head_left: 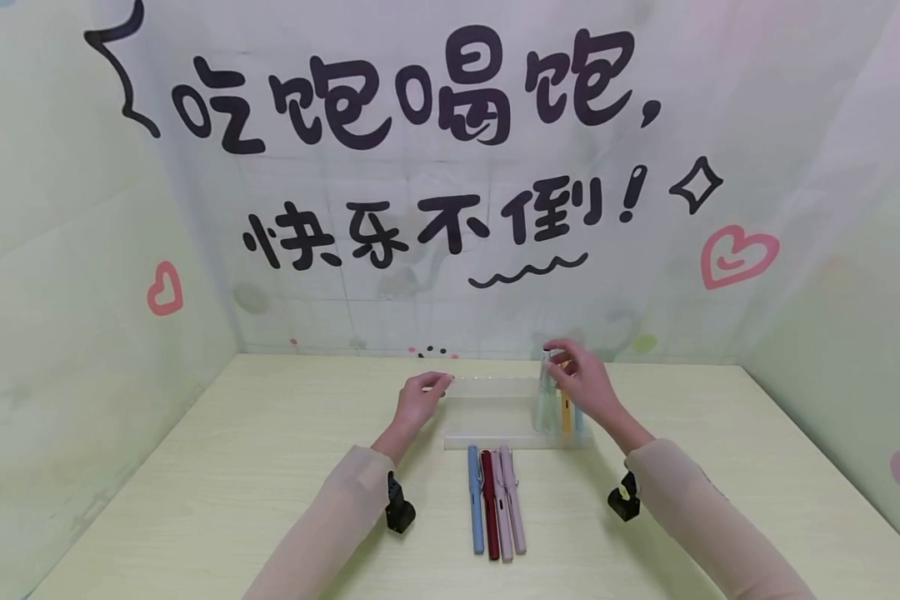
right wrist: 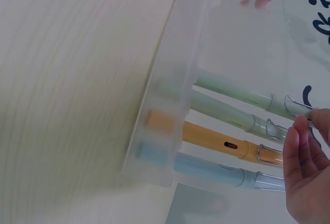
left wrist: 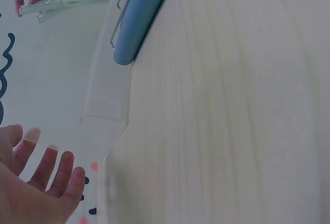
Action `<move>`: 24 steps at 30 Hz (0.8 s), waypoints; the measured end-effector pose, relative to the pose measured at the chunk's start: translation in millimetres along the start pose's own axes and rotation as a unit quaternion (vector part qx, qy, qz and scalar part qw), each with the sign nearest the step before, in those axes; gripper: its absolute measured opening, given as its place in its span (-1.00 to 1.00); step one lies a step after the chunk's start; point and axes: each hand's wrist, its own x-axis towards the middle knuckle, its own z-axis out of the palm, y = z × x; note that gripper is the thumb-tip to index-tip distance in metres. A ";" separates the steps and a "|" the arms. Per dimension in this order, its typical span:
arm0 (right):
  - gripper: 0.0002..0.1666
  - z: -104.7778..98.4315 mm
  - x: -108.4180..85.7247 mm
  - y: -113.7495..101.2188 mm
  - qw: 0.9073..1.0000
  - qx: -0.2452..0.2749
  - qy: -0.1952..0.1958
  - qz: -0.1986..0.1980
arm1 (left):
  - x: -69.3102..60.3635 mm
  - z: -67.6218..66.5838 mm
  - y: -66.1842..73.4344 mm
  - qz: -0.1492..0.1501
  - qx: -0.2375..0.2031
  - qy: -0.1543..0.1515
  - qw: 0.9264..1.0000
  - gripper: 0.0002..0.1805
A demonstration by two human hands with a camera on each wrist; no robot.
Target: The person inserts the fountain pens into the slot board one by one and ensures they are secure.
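A translucent pen stand (head_left: 487, 412) stands on the table with two green pens (right wrist: 232, 87), an orange pen (right wrist: 214, 139) and a light blue pen (right wrist: 211, 168) leaning in its right part. My right hand (head_left: 587, 383) pinches the cap end of the outermost green pen, whose lower end is in the stand's front trough. At the stand's upper left corner, my left hand (head_left: 417, 400) holds the edge between thumb and fingers. In the left wrist view the left hand (left wrist: 44, 188) has its fingers bent around the clear panel's edge.
In front of the stand lie a blue pen (head_left: 476, 500), a dark red pen (head_left: 490, 508) and two light purple pens (head_left: 512, 500), side by side. A printed cloth wall (head_left: 390, 325) rises behind the table (head_left: 270, 467), with more cloth at both sides.
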 end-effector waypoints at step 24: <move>-0.71 2.4 0.8 -3.1 0.999 -0.009 -0.032 -0.008 | -0.4 -0.2 -0.2 0.002 0.004 0.001 1.000 -0.66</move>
